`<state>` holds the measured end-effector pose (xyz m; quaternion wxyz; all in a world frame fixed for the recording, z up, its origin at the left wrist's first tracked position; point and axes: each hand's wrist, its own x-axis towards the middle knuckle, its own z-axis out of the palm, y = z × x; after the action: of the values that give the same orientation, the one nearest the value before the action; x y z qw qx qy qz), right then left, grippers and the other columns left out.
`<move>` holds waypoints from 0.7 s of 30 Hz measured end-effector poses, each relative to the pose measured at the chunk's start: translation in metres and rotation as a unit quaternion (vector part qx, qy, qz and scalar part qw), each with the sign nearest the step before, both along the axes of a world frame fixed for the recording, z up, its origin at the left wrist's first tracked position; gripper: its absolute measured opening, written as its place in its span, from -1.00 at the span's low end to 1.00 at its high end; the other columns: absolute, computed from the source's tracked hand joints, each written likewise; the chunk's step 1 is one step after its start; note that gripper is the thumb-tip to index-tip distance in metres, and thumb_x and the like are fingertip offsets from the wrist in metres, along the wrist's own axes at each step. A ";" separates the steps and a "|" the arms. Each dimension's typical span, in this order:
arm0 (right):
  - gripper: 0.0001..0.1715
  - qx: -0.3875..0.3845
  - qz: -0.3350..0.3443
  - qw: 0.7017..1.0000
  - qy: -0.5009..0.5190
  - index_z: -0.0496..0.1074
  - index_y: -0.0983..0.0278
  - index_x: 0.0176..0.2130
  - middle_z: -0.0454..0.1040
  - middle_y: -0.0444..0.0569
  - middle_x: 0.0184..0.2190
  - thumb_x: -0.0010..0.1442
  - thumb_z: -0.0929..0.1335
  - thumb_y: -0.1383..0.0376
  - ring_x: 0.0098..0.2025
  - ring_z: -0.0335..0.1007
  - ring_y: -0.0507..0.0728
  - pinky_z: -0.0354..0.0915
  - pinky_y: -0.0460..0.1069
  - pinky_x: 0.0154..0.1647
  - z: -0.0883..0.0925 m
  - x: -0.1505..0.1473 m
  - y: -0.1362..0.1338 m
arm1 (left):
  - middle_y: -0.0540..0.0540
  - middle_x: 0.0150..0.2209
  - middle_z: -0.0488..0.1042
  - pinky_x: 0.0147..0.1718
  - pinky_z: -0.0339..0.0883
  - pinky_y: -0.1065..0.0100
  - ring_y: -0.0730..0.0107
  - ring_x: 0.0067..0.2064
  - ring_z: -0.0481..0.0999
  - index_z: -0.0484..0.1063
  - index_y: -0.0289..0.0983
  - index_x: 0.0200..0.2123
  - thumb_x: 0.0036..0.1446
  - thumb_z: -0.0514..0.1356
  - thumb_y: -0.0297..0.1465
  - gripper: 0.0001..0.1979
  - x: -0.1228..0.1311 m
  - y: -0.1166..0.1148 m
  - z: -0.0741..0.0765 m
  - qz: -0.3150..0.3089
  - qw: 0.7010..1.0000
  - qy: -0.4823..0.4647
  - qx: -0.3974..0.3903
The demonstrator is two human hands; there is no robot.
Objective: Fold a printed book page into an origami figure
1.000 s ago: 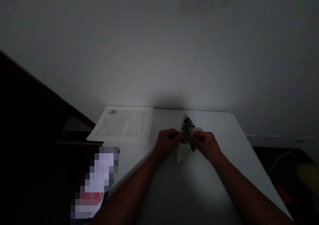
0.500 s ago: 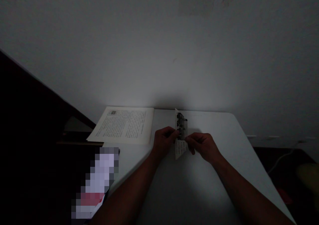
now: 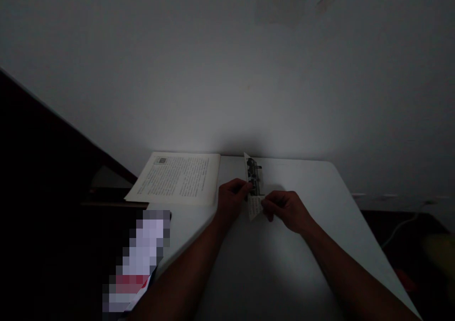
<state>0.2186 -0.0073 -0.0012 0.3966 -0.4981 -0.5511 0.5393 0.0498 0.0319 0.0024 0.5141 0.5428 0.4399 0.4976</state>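
Between my hands is a folded piece of printed paper (image 3: 255,206), narrow, with a dark picture on its upper part and lines of text on its slanted lower end. My left hand (image 3: 232,197) pinches its left edge, thumb over the picture. At its lower right edge my right hand (image 3: 284,207) is closed, fingertips and thumb pressed on the paper. The paper is held tilted over the white table (image 3: 305,176). Some of the folds are hidden by my fingers and the dim light.
Printed sheets (image 3: 177,176) in a stack lie at the table's back left, slightly past its edge. A blurred-out lit phone-like screen (image 3: 138,259) is at the left edge. The wall (image 3: 227,74) rises behind the table. A pale cable (image 3: 400,227) hangs at the right.
The folded paper has shifted slightly left and tilted, its top leaning left. My right hand has moved a little left with it; my left hand has barely moved.
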 end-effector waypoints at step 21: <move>-0.65 0.047 -0.093 0.995 -0.011 0.43 0.29 -0.51 0.40 -0.13 -0.65 -0.01 0.43 0.05 -0.62 0.28 -0.01 0.21 -0.10 -0.60 -0.003 0.003 -0.003 | 0.00 -0.56 0.43 -0.50 0.22 0.45 0.51 -0.52 0.37 0.47 -0.38 -0.47 -0.14 0.34 -0.22 -0.69 0.000 0.004 0.002 -0.134 0.989 -0.013 -0.066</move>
<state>0.2212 -0.0103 -0.0043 0.4618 -0.5340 -0.5313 0.4683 0.0493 0.0355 0.0045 0.6165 0.5553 0.3879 0.4013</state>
